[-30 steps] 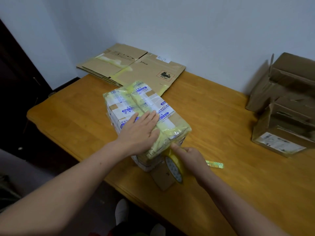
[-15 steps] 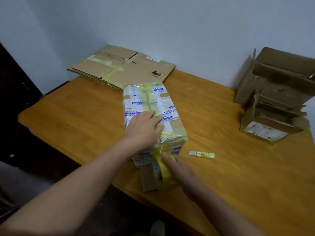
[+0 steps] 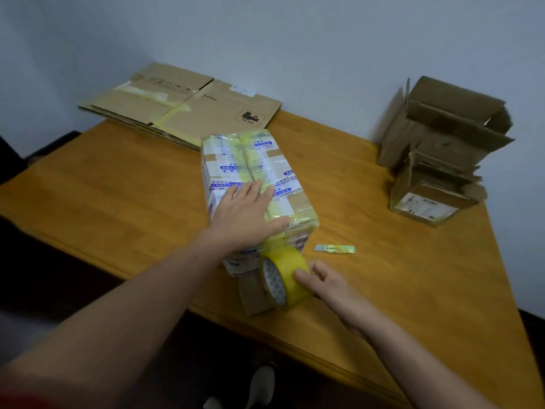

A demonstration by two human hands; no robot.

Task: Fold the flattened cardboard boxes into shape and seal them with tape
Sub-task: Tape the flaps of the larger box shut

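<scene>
A folded cardboard box (image 3: 259, 169), covered in old printed tape and a fresh yellow strip along its top seam, stands in the middle of the wooden table (image 3: 118, 202). My left hand (image 3: 247, 214) lies flat on the box's near top, fingers straight, pressing the tape down. My right hand (image 3: 321, 281) grips a roll of yellow tape (image 3: 284, 278) just below the box's near end, and a strip still runs from the roll up to the box. A loose cardboard flap sticks out under the roll.
Flattened cardboard boxes (image 3: 182, 104) lie stacked at the table's back left against the wall. Two opened boxes (image 3: 442, 149) stand at the back right. A small utility knife (image 3: 334, 248) lies on the table right of the taped box. The table's front edge is close to the roll.
The roll has come out from the box's near end toward me, with my right hand now on its outer side. My left hand stayed flat on the box top.
</scene>
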